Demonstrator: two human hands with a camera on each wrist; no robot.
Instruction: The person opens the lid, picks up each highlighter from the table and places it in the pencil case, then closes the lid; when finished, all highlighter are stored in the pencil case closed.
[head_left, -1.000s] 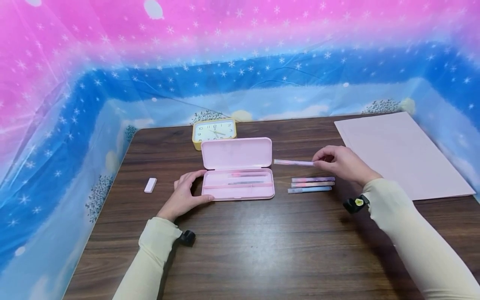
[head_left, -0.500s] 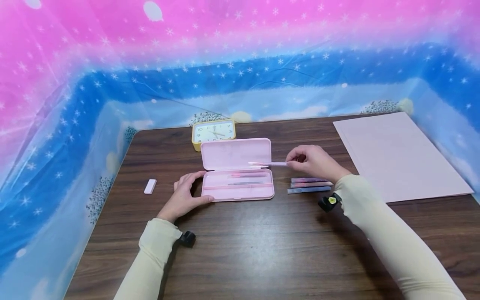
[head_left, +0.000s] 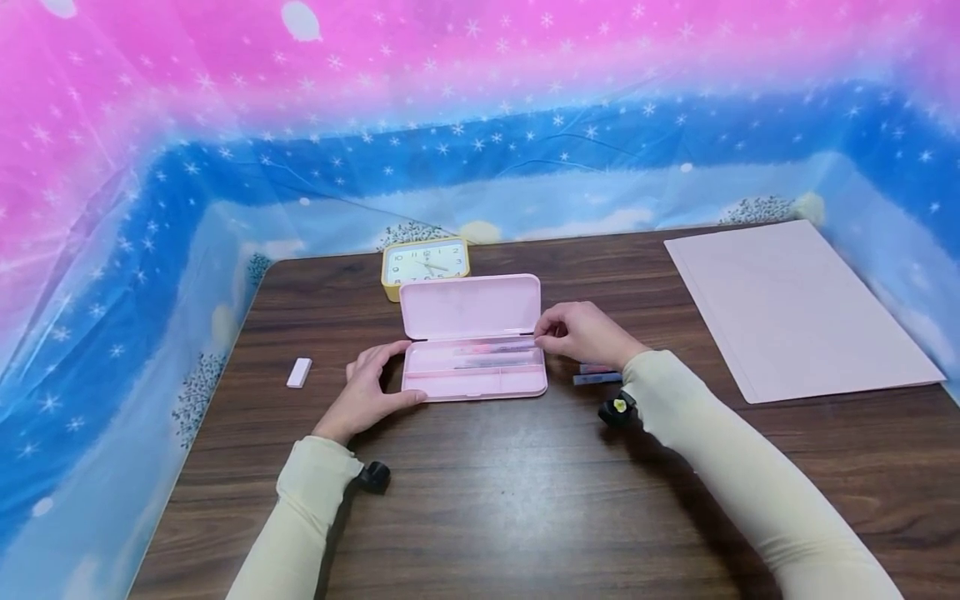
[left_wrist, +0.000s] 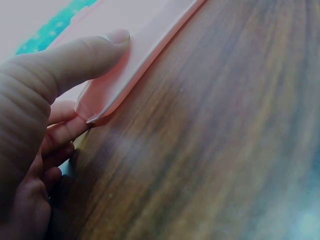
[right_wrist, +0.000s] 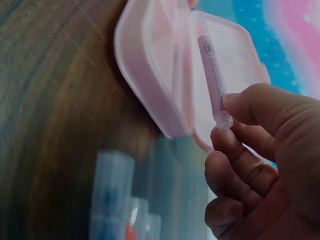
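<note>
Pale cream sleeves [head_left: 750,483], rumpled cuffs [head_left: 313,475], blk wrist devices [head_left: 375,477] L & R, yel. mark [head_left: 620,406] on R one

Dark wood-grain table [head_left: 480,500] bearing an open pink pencil case [head_left: 450,391], a yellow clock [head_left: 425,260] (partly hidden behind the raised lid [head_left: 471,307]), a white block [head_left: 299,372], slim pens [head_left: 595,379] and a pale pink folder [head_left: 798,308].

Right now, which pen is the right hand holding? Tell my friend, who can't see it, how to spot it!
On the dark wooden table, find the open pink pencil case. At its right end, the right hand pinches a pale purple-pink pen with dark printing. It's the only pen being held; the loose pens nearby lie on the table.
</note>
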